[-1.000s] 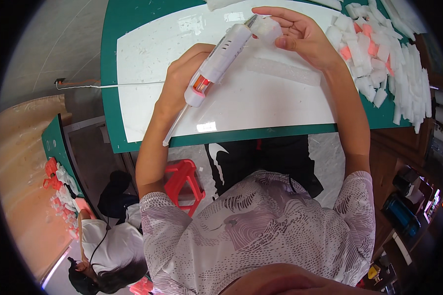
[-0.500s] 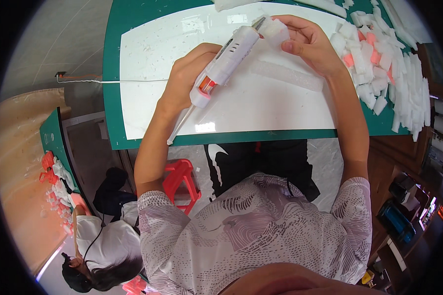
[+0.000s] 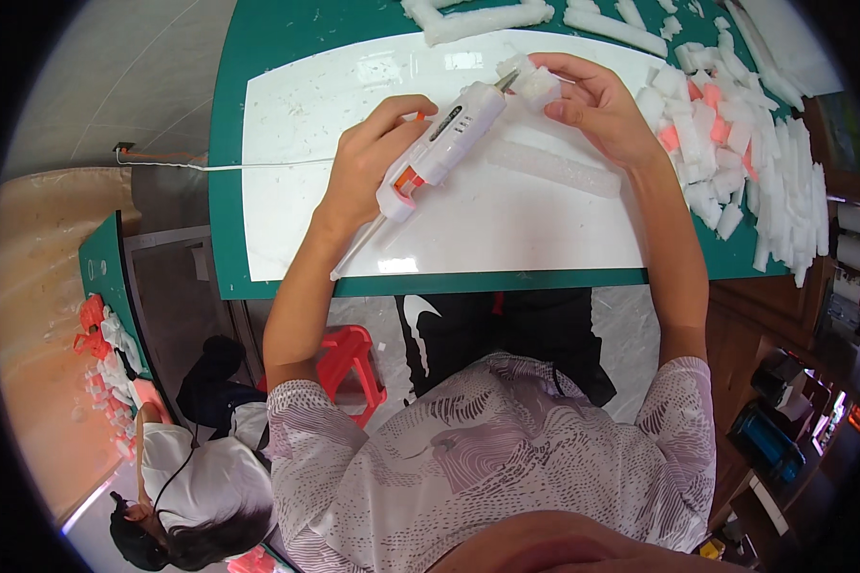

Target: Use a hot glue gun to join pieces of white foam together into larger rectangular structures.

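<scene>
A white hot glue gun (image 3: 449,132) with an orange trigger is gripped by my left hand (image 3: 368,153). Its metal nozzle points up and right, and a glue stick sticks out of its back end. My right hand (image 3: 597,107) pinches a small white foam block (image 3: 537,86) between thumb and fingers. The nozzle tip is at the block's left side; whether it touches cannot be made out. Below the block, a long white foam strip (image 3: 556,170) lies on the white board (image 3: 487,239).
White and pink foam pieces (image 3: 707,134) pile up at the right of the green table (image 3: 229,191), beside long strips (image 3: 793,191). A joined foam frame (image 3: 487,21) lies at the far edge. A white cord (image 3: 268,166) runs left. A red stool (image 3: 354,368) and a seated person (image 3: 205,477) are lower left.
The view has shifted, showing more of the table's far side. My left fingers have loosened somewhat around the glue gun. The nozzle remains at the foam block in my right hand.
</scene>
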Tool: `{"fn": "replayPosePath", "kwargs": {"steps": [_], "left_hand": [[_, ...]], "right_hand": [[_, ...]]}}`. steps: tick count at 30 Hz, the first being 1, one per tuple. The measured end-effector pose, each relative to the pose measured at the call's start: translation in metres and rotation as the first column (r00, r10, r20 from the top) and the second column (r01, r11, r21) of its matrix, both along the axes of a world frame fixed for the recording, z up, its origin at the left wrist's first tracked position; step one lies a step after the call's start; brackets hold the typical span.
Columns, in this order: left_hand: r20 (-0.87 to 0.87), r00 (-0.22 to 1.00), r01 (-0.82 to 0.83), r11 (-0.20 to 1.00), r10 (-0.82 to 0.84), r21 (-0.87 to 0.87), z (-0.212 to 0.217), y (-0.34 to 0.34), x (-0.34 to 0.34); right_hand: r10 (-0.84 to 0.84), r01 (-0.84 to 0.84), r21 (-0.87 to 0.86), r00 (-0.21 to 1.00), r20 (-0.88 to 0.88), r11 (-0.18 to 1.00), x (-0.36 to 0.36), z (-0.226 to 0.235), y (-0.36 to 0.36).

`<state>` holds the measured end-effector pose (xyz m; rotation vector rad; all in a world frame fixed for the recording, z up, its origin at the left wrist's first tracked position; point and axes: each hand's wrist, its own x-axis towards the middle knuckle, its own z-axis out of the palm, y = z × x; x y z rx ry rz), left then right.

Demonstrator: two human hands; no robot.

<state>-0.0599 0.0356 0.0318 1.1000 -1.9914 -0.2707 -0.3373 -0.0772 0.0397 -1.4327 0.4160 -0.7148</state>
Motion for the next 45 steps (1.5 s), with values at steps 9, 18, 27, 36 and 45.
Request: {"fn": "replayPosePath", "kwargs": {"steps": [9,18,27,36,45], "left_hand": [[0.023,1.0,-0.001,1.0,0.002,-0.011,0.003,0.001,-0.001],[0.03,1.0,0.0,0.999,-0.001,0.032,0.0,0.001,0.001],[0.003,0.999,0.034,0.994,-0.034,0.1,0.0,0.005,0.004],[-0.002,0.997,0.07,0.985,-0.071,0.157,0.002,0.004,0.003],[-0.089,0.993,0.095,0.97,-0.076,0.224,0.003,0.005,0.004]], "right_hand": [[0.044,-0.039,0.065,0.996,-0.073,0.997,0.001,0.001,0.001],[0.015,-0.013,0.014,0.995,-0.096,1.0,0.003,0.0,0.001],[0.052,-0.053,0.07,0.999,0.016,0.996,0.006,-0.002,0.005],[0.087,-0.096,0.113,0.993,0.085,0.989,0.004,-0.011,0.001],[0.133,-0.154,0.158,0.981,0.14,0.975,0.005,-0.011,0.0]]}}
